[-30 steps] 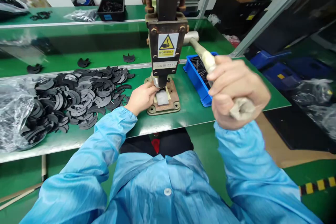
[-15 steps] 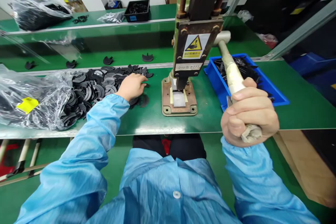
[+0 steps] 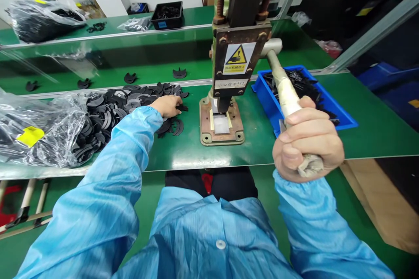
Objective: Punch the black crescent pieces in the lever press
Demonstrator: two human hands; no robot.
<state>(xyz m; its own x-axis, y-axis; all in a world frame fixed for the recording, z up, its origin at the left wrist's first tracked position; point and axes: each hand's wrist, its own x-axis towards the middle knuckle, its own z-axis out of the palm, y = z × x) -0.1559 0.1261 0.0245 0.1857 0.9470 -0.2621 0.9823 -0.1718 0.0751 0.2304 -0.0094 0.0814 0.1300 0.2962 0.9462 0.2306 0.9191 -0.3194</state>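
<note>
My right hand (image 3: pixel 309 141) is wrapped round the pale, tape-covered lever handle (image 3: pixel 285 85) of a hand press (image 3: pixel 240 83). My left hand (image 3: pixel 167 105) rests at the right end of a heap of black curved plastic pieces (image 3: pixel 108 113). Its thumb and fingertips close on one black curved piece (image 3: pixel 183 107), partly hidden by the fingers. Below the ram, the press base (image 3: pixel 205 126) bears a shiny metal plate (image 3: pixel 221 124) with pale yellow edging. A yellow warning label sits on the press front.
A clear plastic bag (image 3: pixel 49 139) lies at the left beside the heap. Right of the press stands a blue bin (image 3: pixel 347 123) of black parts. Several single black pieces lie along the back ledge. A black tray (image 3: pixel 167 24) and a filled bag (image 3: pixel 42 22) are on the rear shelf.
My left hand's fingers have drawn together round a black piece at the heap's edge. My right hand stays on the lever. The whole view has shifted slightly.
</note>
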